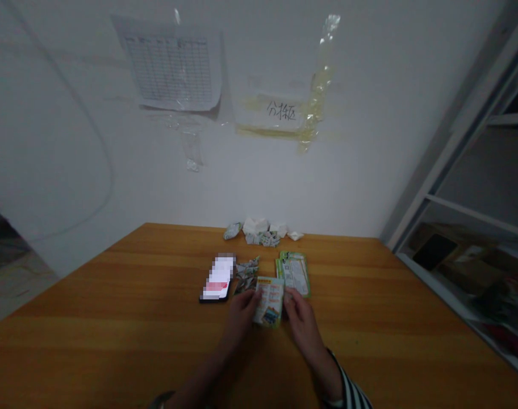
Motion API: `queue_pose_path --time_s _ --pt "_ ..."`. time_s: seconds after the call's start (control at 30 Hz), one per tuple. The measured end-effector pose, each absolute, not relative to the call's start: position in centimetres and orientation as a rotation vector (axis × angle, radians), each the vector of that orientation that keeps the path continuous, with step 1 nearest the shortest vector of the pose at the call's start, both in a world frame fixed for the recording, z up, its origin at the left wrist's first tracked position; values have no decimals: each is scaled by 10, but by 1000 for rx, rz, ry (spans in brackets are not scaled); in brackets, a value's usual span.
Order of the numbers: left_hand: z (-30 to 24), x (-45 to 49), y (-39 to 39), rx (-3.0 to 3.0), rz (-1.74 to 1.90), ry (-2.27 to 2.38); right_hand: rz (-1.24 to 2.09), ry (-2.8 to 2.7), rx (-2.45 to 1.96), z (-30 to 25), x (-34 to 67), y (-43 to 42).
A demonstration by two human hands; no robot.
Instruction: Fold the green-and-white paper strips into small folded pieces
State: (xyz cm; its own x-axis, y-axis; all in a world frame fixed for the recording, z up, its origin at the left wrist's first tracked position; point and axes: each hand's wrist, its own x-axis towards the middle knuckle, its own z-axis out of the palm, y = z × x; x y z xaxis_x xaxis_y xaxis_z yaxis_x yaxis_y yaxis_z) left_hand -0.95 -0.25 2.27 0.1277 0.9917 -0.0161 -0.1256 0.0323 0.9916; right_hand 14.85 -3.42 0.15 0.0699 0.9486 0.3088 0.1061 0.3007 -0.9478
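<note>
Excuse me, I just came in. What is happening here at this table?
A person at a wooden table holds a printed card between the left hand and right hand. Green-edged cards lie just beyond it. To the left are a phone and torn paper scraps. Crumpled paper lies along the table's far edge.

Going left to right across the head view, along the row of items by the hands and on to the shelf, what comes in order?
Smartphone with a blurred screen → crumpled printed paper → printed leaflet → green-edged leaflet → white shelf frame
</note>
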Motion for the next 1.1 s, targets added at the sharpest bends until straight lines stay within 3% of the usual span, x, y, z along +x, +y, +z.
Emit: queue_pose_path --time_s 0.23,0.57,0.87,1.1 --pt "20 -10 3 991 988 820 744 -1572 -982 14 166 -32" --pt "30 -17 -3 1648 1240 881 918 -1203 -964 8 167 -25" --pt "36 -7 -10 1183 1330 1129 806 -1089 -1138 10 149 -34" --pt "36 3 -15 863 1320 1030 843 -984 -1107 2 138 -34"
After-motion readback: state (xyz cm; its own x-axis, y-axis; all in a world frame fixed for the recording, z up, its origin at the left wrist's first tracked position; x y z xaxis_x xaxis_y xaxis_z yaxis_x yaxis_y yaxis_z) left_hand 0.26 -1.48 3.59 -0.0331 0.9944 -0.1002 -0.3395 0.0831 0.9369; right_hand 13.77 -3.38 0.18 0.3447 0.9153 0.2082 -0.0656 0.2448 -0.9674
